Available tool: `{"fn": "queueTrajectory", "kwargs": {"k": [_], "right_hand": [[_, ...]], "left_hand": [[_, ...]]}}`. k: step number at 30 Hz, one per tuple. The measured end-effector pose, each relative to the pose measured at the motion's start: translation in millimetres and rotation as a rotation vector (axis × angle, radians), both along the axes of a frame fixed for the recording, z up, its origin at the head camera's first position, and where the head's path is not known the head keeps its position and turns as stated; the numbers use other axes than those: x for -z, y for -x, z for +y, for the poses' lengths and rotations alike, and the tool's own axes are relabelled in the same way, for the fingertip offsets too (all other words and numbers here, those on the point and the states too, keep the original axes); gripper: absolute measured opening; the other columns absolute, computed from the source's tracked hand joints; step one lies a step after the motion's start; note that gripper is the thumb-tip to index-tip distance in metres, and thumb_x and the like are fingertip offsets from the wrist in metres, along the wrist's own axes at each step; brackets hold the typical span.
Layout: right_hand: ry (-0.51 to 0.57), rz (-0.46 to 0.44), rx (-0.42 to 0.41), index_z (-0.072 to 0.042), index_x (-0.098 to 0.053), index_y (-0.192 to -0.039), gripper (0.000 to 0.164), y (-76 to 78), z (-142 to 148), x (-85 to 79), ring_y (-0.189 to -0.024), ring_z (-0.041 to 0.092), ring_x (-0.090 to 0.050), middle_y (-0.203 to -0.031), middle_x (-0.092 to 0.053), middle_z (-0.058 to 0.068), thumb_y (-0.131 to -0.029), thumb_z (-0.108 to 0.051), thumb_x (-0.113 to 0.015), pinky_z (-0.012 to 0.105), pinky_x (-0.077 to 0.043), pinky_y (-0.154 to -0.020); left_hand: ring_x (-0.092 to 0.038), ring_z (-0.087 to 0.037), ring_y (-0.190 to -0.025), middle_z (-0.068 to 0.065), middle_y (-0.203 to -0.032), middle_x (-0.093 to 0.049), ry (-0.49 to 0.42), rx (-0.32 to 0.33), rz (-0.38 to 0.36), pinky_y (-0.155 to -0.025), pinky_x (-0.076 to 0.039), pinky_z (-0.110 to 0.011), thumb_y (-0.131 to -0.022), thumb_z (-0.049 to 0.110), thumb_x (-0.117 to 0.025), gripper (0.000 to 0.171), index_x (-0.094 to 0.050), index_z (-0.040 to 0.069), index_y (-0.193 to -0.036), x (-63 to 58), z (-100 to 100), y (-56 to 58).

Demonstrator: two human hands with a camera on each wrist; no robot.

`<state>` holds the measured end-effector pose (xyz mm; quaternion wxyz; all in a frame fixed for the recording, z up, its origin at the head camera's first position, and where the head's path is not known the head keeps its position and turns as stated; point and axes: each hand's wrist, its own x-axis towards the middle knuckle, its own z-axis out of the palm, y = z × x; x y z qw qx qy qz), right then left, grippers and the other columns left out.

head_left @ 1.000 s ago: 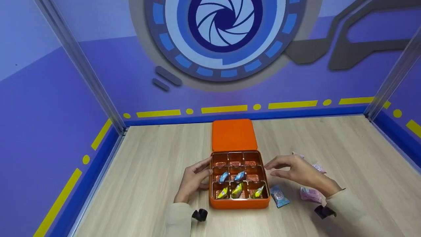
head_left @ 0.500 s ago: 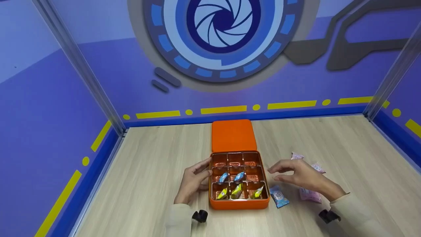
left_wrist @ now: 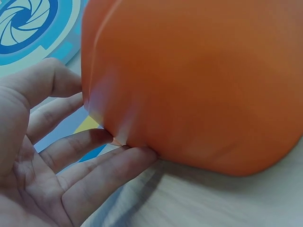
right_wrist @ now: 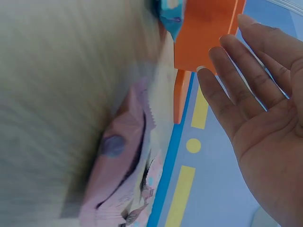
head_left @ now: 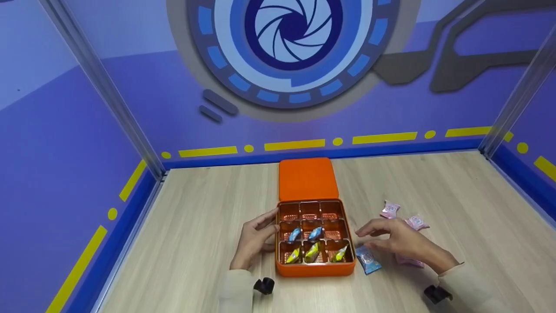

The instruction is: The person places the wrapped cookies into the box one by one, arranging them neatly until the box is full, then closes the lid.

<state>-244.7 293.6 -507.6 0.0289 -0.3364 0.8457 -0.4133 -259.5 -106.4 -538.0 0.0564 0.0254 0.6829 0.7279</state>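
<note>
An orange box [head_left: 316, 270] stands with its lid [head_left: 308, 179] folded back; a clear divider splits it into several compartments. Three yellow-wrapped candies [head_left: 312, 252] occupy the front row. Two blue-wrapped candies [head_left: 315, 233] sit in the middle row's left and centre compartments. My left hand [head_left: 253, 241] touches the box's left side with thumb and fingertips, the fingers extended against the orange wall [left_wrist: 189, 94] in the left wrist view. Right of the box, my right hand [head_left: 402, 239] hovers with loosely bent fingers, holding nothing. Just below its fingertips lies a blue-wrapped candy [head_left: 368, 261].
Pink-wrapped candies [head_left: 390, 209] lie on the wooden table [head_left: 208, 195] to the right; one pink candy [head_left: 410, 261] is partly hidden under my right hand. Behind the table rises a blue-purple patterned wall [head_left: 152, 100], with side panels at left and right.
My right hand has drawn slightly away from the box's right side and down toward the loose blue candy, uncovering more of the far pink candies. The left hand stays at the box.
</note>
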Motion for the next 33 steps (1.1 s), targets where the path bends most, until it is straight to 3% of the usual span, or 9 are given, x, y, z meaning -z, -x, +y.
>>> {"fn": "queueTrajectory", "kwargs": {"k": [6, 15, 22, 26, 33], "right_hand": [[-0.019, -0.09, 0.033, -0.013, -0.079, -0.119, 0.026, -6.3, 0, 1.4, -0.106, 0.028, -0.073, -0.116, -0.076, 0.001, -0.094, -0.011, -0.082, 0.049, -0.059, -0.096], [-0.013, -0.062, -0.037, -0.011, -0.078, -0.121, 0.028, -9.8, 0, 10.2, -0.108, 0.026, -0.073, -0.118, -0.077, 0.004, -0.093, -0.015, -0.084, 0.051, -0.06, -0.093], [-0.031, -0.031, -0.105, -0.011, -0.077, -0.122, 0.032, -10.3, -3, 17.3, -0.113, 0.017, -0.07, -0.123, -0.075, 0.005, -0.092, -0.014, -0.085, 0.044, -0.06, -0.095], [-0.047, 0.027, -0.134, -0.011, -0.078, -0.12, 0.034, -10.9, -4, 19.4, -0.111, 0.017, -0.07, -0.122, -0.076, 0.005, -0.088, -0.016, -0.088, 0.037, -0.06, -0.095], [-0.103, 0.034, -0.158, -0.015, -0.078, -0.119, 0.037, -14.1, -2, 18.9, -0.11, 0.017, -0.069, -0.124, -0.074, 0.006, -0.085, -0.018, -0.091, 0.031, -0.057, -0.098]], "left_hand": [[-0.057, -0.034, -0.137, -0.017, -0.152, -0.058, -0.013, 0.004, 0.02, -0.065, -0.065, -0.043, -0.097, 0.006, -0.071, 0.053, -0.064, 0.01, -0.149, 1.3, -1, 0.1], [-0.058, -0.035, -0.136, -0.017, -0.152, -0.058, -0.025, -0.007, 0.028, -0.066, -0.065, -0.044, -0.097, 0.003, -0.07, 0.053, -0.063, 0.009, -0.149, 1.3, -4, -0.2], [-0.059, -0.034, -0.135, -0.017, -0.152, -0.058, -0.037, 0.002, 0.013, -0.062, -0.065, -0.042, -0.097, 0.003, -0.071, 0.054, -0.063, 0.009, -0.15, 1.1, -5, 0.0], [-0.065, -0.031, -0.128, -0.017, -0.152, -0.058, -0.015, -0.004, 0.016, -0.061, -0.065, -0.041, -0.096, 0.005, -0.072, 0.054, -0.063, 0.01, -0.149, 0.4, -5, -0.1], [-0.064, -0.032, -0.129, -0.018, -0.151, -0.059, 0.002, -0.009, 0.038, -0.066, -0.065, -0.04, -0.097, 0.005, -0.072, 0.053, -0.064, 0.009, -0.148, 1.8, -6, 1.4]]}}
